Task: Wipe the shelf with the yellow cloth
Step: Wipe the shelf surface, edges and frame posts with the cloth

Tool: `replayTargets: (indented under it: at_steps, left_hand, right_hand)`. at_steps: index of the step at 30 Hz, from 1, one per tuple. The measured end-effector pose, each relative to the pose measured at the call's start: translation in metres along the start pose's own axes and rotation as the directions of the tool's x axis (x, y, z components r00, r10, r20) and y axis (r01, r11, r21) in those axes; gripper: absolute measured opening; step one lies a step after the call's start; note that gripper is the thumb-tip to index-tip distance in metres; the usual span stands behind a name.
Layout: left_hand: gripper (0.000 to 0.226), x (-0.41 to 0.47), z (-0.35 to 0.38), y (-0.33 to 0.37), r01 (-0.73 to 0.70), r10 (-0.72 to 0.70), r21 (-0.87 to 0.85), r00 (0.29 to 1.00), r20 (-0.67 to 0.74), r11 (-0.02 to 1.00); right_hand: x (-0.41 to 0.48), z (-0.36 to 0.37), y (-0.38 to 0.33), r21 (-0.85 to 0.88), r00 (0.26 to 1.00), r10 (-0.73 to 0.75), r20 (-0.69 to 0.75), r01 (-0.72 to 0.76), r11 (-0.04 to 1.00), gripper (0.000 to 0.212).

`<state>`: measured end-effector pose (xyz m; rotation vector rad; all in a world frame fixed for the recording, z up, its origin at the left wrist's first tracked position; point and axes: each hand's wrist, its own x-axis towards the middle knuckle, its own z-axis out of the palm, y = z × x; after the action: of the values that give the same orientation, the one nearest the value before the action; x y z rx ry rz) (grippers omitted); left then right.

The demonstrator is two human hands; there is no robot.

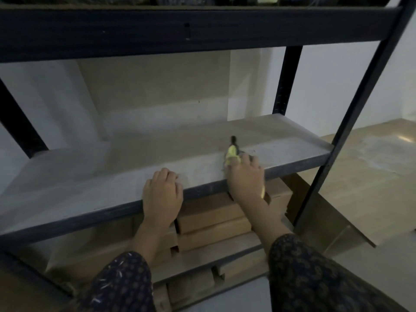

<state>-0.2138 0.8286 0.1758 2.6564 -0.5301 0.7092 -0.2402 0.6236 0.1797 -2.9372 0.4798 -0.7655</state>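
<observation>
A pale grey shelf board (126,167) in a dark metal rack runs across the middle of the view. My right hand (245,179) grips a small bunched yellow cloth (231,154) at the shelf's front edge, right of centre; most of the cloth is hidden under the fingers, and a dark bit sticks up behind it. My left hand (163,194) rests on the front lip of the shelf with its fingers curled over the edge, about a hand's width left of the right hand.
A dark shelf beam (180,30) crosses overhead. Rack uprights stand at the right (351,136), back right (286,82) and left (18,127). Cardboard boxes (213,219) are stacked on the level below. Pale wooden floor (371,167) lies to the right.
</observation>
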Motion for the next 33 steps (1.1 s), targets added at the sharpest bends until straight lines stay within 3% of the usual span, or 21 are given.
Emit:
replayTargets:
  at_steps: [3, 7, 9, 12, 15, 17, 21, 27, 31, 33]
  left_hand:
    - [0.034, 0.001, -0.002, -0.003, -0.01, 0.011, -0.029, 1.0, 0.029, 1.0]
    - [0.031, 0.003, -0.011, -0.007, -0.001, 0.013, -0.142, 0.996, 0.085, 0.99]
    - [0.027, -0.003, -0.019, -0.014, 0.028, -0.018, -0.184, 0.998, 0.054, 0.983]
    - [0.022, -0.024, -0.028, -0.028, 0.068, -0.075, -0.107, 0.996, -0.055, 0.992]
    - [0.022, -0.044, -0.033, -0.043, 0.173, -0.174, -0.018, 0.977, -0.123, 0.985]
    - [0.024, -0.053, -0.036, -0.051, 0.194, -0.19, 0.019, 0.974, -0.124, 0.981]
    - [0.028, -0.057, -0.036, -0.056, 0.131, -0.124, 0.065, 0.988, -0.095, 0.989]
    - [0.031, -0.06, -0.042, -0.058, 0.085, -0.082, 0.031, 0.993, -0.084, 0.996]
    - [0.031, -0.063, -0.056, -0.071, 0.097, -0.102, -0.076, 0.993, -0.065, 0.992]
    - [0.029, -0.069, -0.066, -0.086, 0.148, -0.155, -0.067, 0.982, -0.112, 0.987]
  right_hand:
    - [0.002, -0.002, 0.048, -0.06, 0.98, 0.197, -0.012, -0.197, 0.978, 0.027]
    - [0.007, -0.008, 0.067, 0.048, 0.917, 0.399, -0.014, -0.398, 0.916, 0.028]
    - [0.001, -0.012, 0.034, 0.137, 0.952, 0.294, -0.082, -0.281, 0.95, 0.03]
    - [-0.028, -0.01, -0.05, 0.298, 0.981, -0.063, -0.185, 0.117, 0.947, 0.031]
    - [-0.053, 0.011, -0.102, 0.162, 0.875, -0.441, -0.201, 0.473, 0.866, 0.035]
    - [-0.053, 0.025, -0.093, 0.073, 0.834, -0.526, -0.166, 0.542, 0.837, 0.039]
    - [-0.041, 0.037, -0.035, -0.001, 0.864, -0.454, -0.217, 0.465, 0.885, 0.046]
    - [-0.034, 0.039, 0.022, 0.011, 0.951, -0.253, -0.176, 0.259, 0.966, 0.038]
    - [-0.04, 0.026, -0.003, 0.188, 0.987, -0.026, -0.157, 0.056, 0.981, 0.036]
    - [-0.046, 0.02, -0.037, 0.21, 0.983, 0.007, -0.183, 0.032, 0.977, 0.032]
